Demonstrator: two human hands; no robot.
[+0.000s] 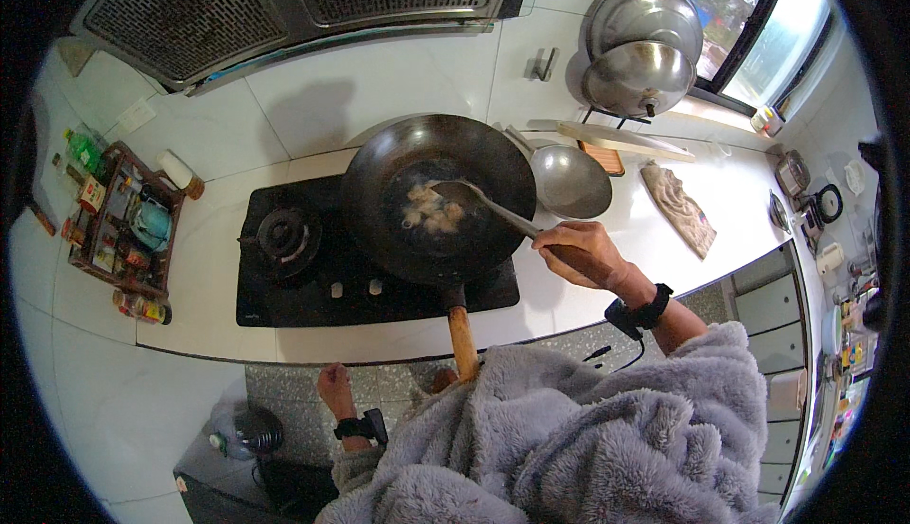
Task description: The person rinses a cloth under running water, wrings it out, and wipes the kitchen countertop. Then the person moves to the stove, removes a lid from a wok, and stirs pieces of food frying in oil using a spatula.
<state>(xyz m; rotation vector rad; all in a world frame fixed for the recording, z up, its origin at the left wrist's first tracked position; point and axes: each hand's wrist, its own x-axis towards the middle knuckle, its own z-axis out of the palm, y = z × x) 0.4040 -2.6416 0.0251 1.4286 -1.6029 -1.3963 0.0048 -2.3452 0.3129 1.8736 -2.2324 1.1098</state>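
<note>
A dark wok [384, 240] with a wooden handle [463, 343] sits on the right side of a black glass gas hob [320, 304]. Several pale pieces of food [434, 211] lie in the bottom of the wok. My right hand [586, 250] grips a long-handled metal wok spatula [508, 217], and its blade rests among the food. My left hand [335, 387] hangs low by the counter's front edge, apart from the wok handle. Its fingers look curled, but the palm side is hidden. Each wrist wears a black strap with a device.
Right of the wok lies a metal ladle-like pan [572, 181], then a folded beige cloth [679, 208]. A seasoning basket [128, 218] stands left, with jars [142, 306] beside it. Metal lids [643, 41] hang by the window. A range hood [306, 5] overhangs the hob. A large plastic bottle [249, 431] stands below.
</note>
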